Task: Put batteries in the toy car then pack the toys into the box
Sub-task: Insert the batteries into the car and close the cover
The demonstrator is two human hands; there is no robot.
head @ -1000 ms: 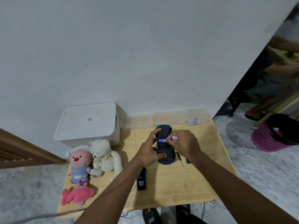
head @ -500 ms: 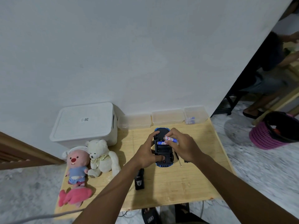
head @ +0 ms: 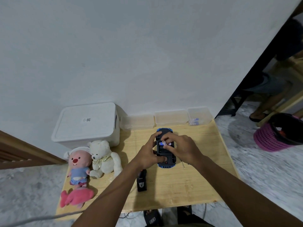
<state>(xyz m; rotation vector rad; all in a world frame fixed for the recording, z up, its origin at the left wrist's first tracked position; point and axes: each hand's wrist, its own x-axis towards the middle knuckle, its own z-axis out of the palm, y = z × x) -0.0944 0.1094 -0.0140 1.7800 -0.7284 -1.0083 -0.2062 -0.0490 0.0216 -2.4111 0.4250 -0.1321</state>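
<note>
A blue toy car [head: 164, 130] lies upside down on the wooden table [head: 180, 185], its black underside and battery bay facing up. My left hand [head: 148, 154] grips the car's left side, thumb on its near end. My right hand [head: 181, 149] pinches a battery [head: 164, 142] over the bay, where another battery lies. A white lidded box [head: 85, 123] stands at the back left. A white teddy bear [head: 102, 155], a pink plush doll [head: 78, 164] and a pink plush crab [head: 76, 197] lie left of the car.
A black remote control [head: 141, 182] lies near my left wrist. A thin screwdriver [head: 182, 164] rests right of the car. Three clear plastic tubs [head: 170, 117] line the wall, the right one holding batteries [head: 194, 121]. A pink basket [head: 270, 140] and a seated person are off to the right.
My right hand has turned the battery and lowered it toward the bay. My left hand keeps its hold on the car. The camera view has shifted slightly.
</note>
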